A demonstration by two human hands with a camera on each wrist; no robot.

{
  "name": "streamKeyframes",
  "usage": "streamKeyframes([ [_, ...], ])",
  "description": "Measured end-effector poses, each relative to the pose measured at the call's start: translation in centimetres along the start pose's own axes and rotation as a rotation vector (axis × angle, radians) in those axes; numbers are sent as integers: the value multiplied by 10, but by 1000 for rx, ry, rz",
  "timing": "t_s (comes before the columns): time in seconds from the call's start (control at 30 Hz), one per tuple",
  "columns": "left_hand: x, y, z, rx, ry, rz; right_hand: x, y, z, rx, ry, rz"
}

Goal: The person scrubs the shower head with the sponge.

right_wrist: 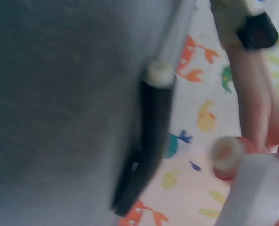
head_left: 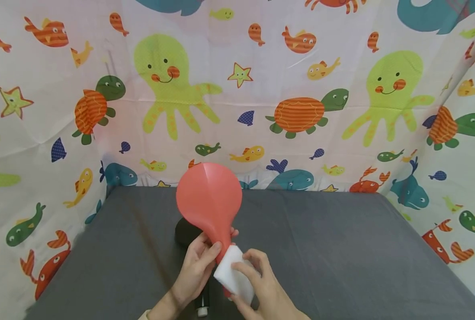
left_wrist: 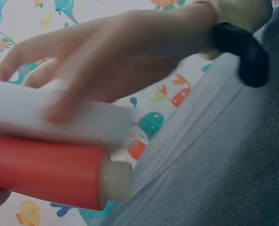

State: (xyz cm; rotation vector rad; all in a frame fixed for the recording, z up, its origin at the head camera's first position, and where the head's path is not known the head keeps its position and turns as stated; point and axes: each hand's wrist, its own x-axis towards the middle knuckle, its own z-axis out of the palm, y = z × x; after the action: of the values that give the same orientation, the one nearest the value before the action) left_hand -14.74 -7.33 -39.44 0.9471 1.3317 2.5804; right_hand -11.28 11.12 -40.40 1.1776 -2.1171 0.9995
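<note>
A red maraca is held head-up and tilted above the table; its handle shows a pale end cap in the left wrist view. My left hand grips its neck, thumb in front. My right hand holds a white sponge by its sides against the lower handle. In the left wrist view the sponge lies along the red handle, with the right hand over it, blurred. Behind my left hand lies a black maraca, partly hidden, its pale-capped handle in the right wrist view.
A dark grey cloth covers the table. A white curtain printed with sea animals rises along the back and both sides of it.
</note>
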Motion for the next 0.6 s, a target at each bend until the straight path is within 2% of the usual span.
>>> streamKeyframes([
  [0.13, -2, -4, 1, 64, 4, -52, 23, 3, -4, 35, 115, 45],
  [0.23, -3, -5, 2, 119, 24, -93, 34, 4, -8, 37, 160, 57],
  [0.33, -3, -2, 2, 129, 47, -96, 32, 4, -8, 50, 126, 40],
  [0.43, -1, 4, -1, 106, 53, -64, 20, 4, -8, 71, 60, 36],
  [0.6, 3, 12, -5, 79, 37, -12, -5, 4, -9, 39, -11, 91],
])
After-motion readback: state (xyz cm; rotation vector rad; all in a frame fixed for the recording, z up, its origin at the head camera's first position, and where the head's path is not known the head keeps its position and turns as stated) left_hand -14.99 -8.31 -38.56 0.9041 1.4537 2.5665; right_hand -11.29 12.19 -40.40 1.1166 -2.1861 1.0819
